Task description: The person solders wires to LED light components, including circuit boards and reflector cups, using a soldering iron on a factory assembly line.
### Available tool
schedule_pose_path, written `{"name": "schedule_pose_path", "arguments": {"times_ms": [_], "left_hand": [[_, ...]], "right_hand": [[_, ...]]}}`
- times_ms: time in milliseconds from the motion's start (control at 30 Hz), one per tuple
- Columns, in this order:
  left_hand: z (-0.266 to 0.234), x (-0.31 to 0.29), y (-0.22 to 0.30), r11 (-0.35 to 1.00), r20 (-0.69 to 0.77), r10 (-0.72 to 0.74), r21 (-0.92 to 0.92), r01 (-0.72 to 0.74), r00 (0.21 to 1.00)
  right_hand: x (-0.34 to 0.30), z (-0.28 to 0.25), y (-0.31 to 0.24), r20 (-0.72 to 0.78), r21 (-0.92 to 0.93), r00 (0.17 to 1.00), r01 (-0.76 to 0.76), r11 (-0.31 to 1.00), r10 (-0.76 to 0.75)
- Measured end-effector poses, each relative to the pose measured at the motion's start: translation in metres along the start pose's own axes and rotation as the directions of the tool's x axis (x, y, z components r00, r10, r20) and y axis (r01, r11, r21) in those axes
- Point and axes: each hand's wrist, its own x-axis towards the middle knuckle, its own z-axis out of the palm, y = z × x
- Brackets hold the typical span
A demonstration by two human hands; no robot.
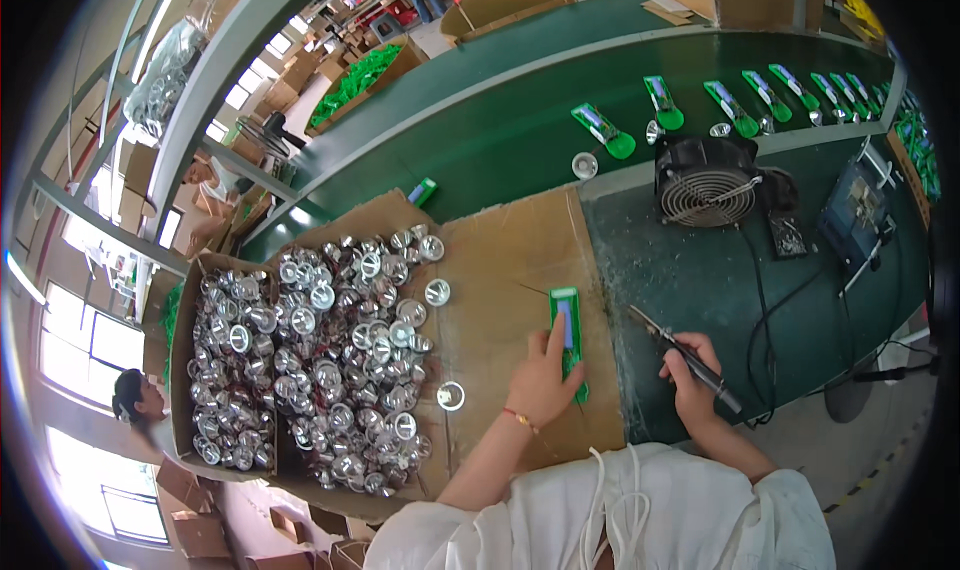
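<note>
A long green plastic housing [582,390] with a pale blue-violet block inside lies on the brown cardboard in front of me. My left hand [540,385] grips its left side and lower part, with fingers on the block and the thumb near the lower end. To the right, my right hand [692,372] is closed around the dark handle of a soldering iron [712,378]. The iron's metal tip points up and left, apart from the housing. Left of my left hand, a loose silver reflector cup [451,396] rests on the cardboard, and another reflector [437,292] lies farther up.
A cardboard box [180,370] full of shiny reflectors stands at left. A black fan [706,185], cables [762,330] and a blue device [853,210] occupy the right side. Beyond runs a green conveyor belt [500,135] carrying several green housings with reflectors. Other people sit at far left.
</note>
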Motion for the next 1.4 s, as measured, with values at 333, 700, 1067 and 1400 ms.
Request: {"name": "schedule_pose_path", "arguments": {"times_ms": [333, 700, 1067, 1400], "left_hand": [[-0.077, 0.045, -0.097, 0.967, -0.554, -0.163, 0.077, 0.245, 0.817], [-0.063, 0.174, -0.146, 0.539, -0.264, 0.268, 0.838, 0.083, 0.926], [-0.062, 0.054, -0.062, 0.456, -0.314, -0.273, -0.874, -0.165, 0.909], [0.002, -0.038, -0.025, 0.778, -0.117, -0.195, -0.622, 0.081, 0.974]], "right_hand": [[0.001, -0.003, 0.002, -0.005, -0.058, 0.999, -0.037, 0.998, 0.037], [-0.007, -0.012, 0.007, 0.06, -0.082, 0.997, 0.043, 0.996, -0.039], [-0.006, -0.008, 0.007, 0.148, -0.193, 0.961, 0.26, 0.946, -0.233], [-0.021, 0.014, -0.008, 0.285, -0.279, 0.948, 0.226, 0.933, -0.144]]}}
